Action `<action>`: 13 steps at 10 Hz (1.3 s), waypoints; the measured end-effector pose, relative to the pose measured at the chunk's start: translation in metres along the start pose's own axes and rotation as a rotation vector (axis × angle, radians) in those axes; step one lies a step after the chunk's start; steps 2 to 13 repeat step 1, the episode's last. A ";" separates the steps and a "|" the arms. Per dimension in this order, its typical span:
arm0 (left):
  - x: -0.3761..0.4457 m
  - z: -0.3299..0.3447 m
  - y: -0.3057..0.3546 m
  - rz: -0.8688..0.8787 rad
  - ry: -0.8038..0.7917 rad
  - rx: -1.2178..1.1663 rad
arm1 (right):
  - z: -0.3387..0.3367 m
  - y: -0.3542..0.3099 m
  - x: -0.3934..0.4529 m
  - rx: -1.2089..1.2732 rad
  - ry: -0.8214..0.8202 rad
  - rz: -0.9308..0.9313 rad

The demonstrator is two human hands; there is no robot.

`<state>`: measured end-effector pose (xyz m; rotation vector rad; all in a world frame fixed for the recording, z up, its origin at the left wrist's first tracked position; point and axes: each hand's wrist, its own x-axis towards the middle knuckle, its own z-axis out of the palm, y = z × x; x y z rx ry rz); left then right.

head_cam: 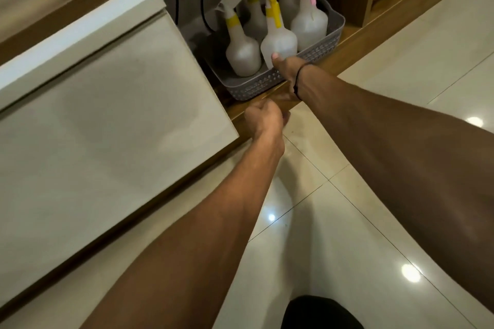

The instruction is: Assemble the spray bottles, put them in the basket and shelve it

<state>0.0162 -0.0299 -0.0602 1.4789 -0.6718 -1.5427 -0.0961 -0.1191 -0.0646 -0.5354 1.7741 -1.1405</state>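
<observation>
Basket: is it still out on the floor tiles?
No, the basket sits on the wooden shelf with the spray bottles standing inside.

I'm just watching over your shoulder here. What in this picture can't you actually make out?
Head view, the only one:
- Right hand: fingers lie over the basket rim, so a grip cannot be told.
- Left hand: curled, palm turned away; anything in it is hidden.
- Rear spray bottles: tops cut by the upper edge, bodies hidden by front bottles.
- Cabinet door: covers the shelf's left side.

Spray bottles [278,42] standing in basket [267,82], basket on shelf [347,48], cabinet door [101,115] left
</observation>
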 end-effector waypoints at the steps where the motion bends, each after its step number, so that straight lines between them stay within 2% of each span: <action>1: 0.005 -0.014 -0.003 0.069 -0.030 0.255 | 0.004 0.018 -0.022 0.046 0.047 0.053; 13: 0.005 -0.014 -0.003 0.069 -0.030 0.255 | 0.004 0.018 -0.022 0.046 0.047 0.053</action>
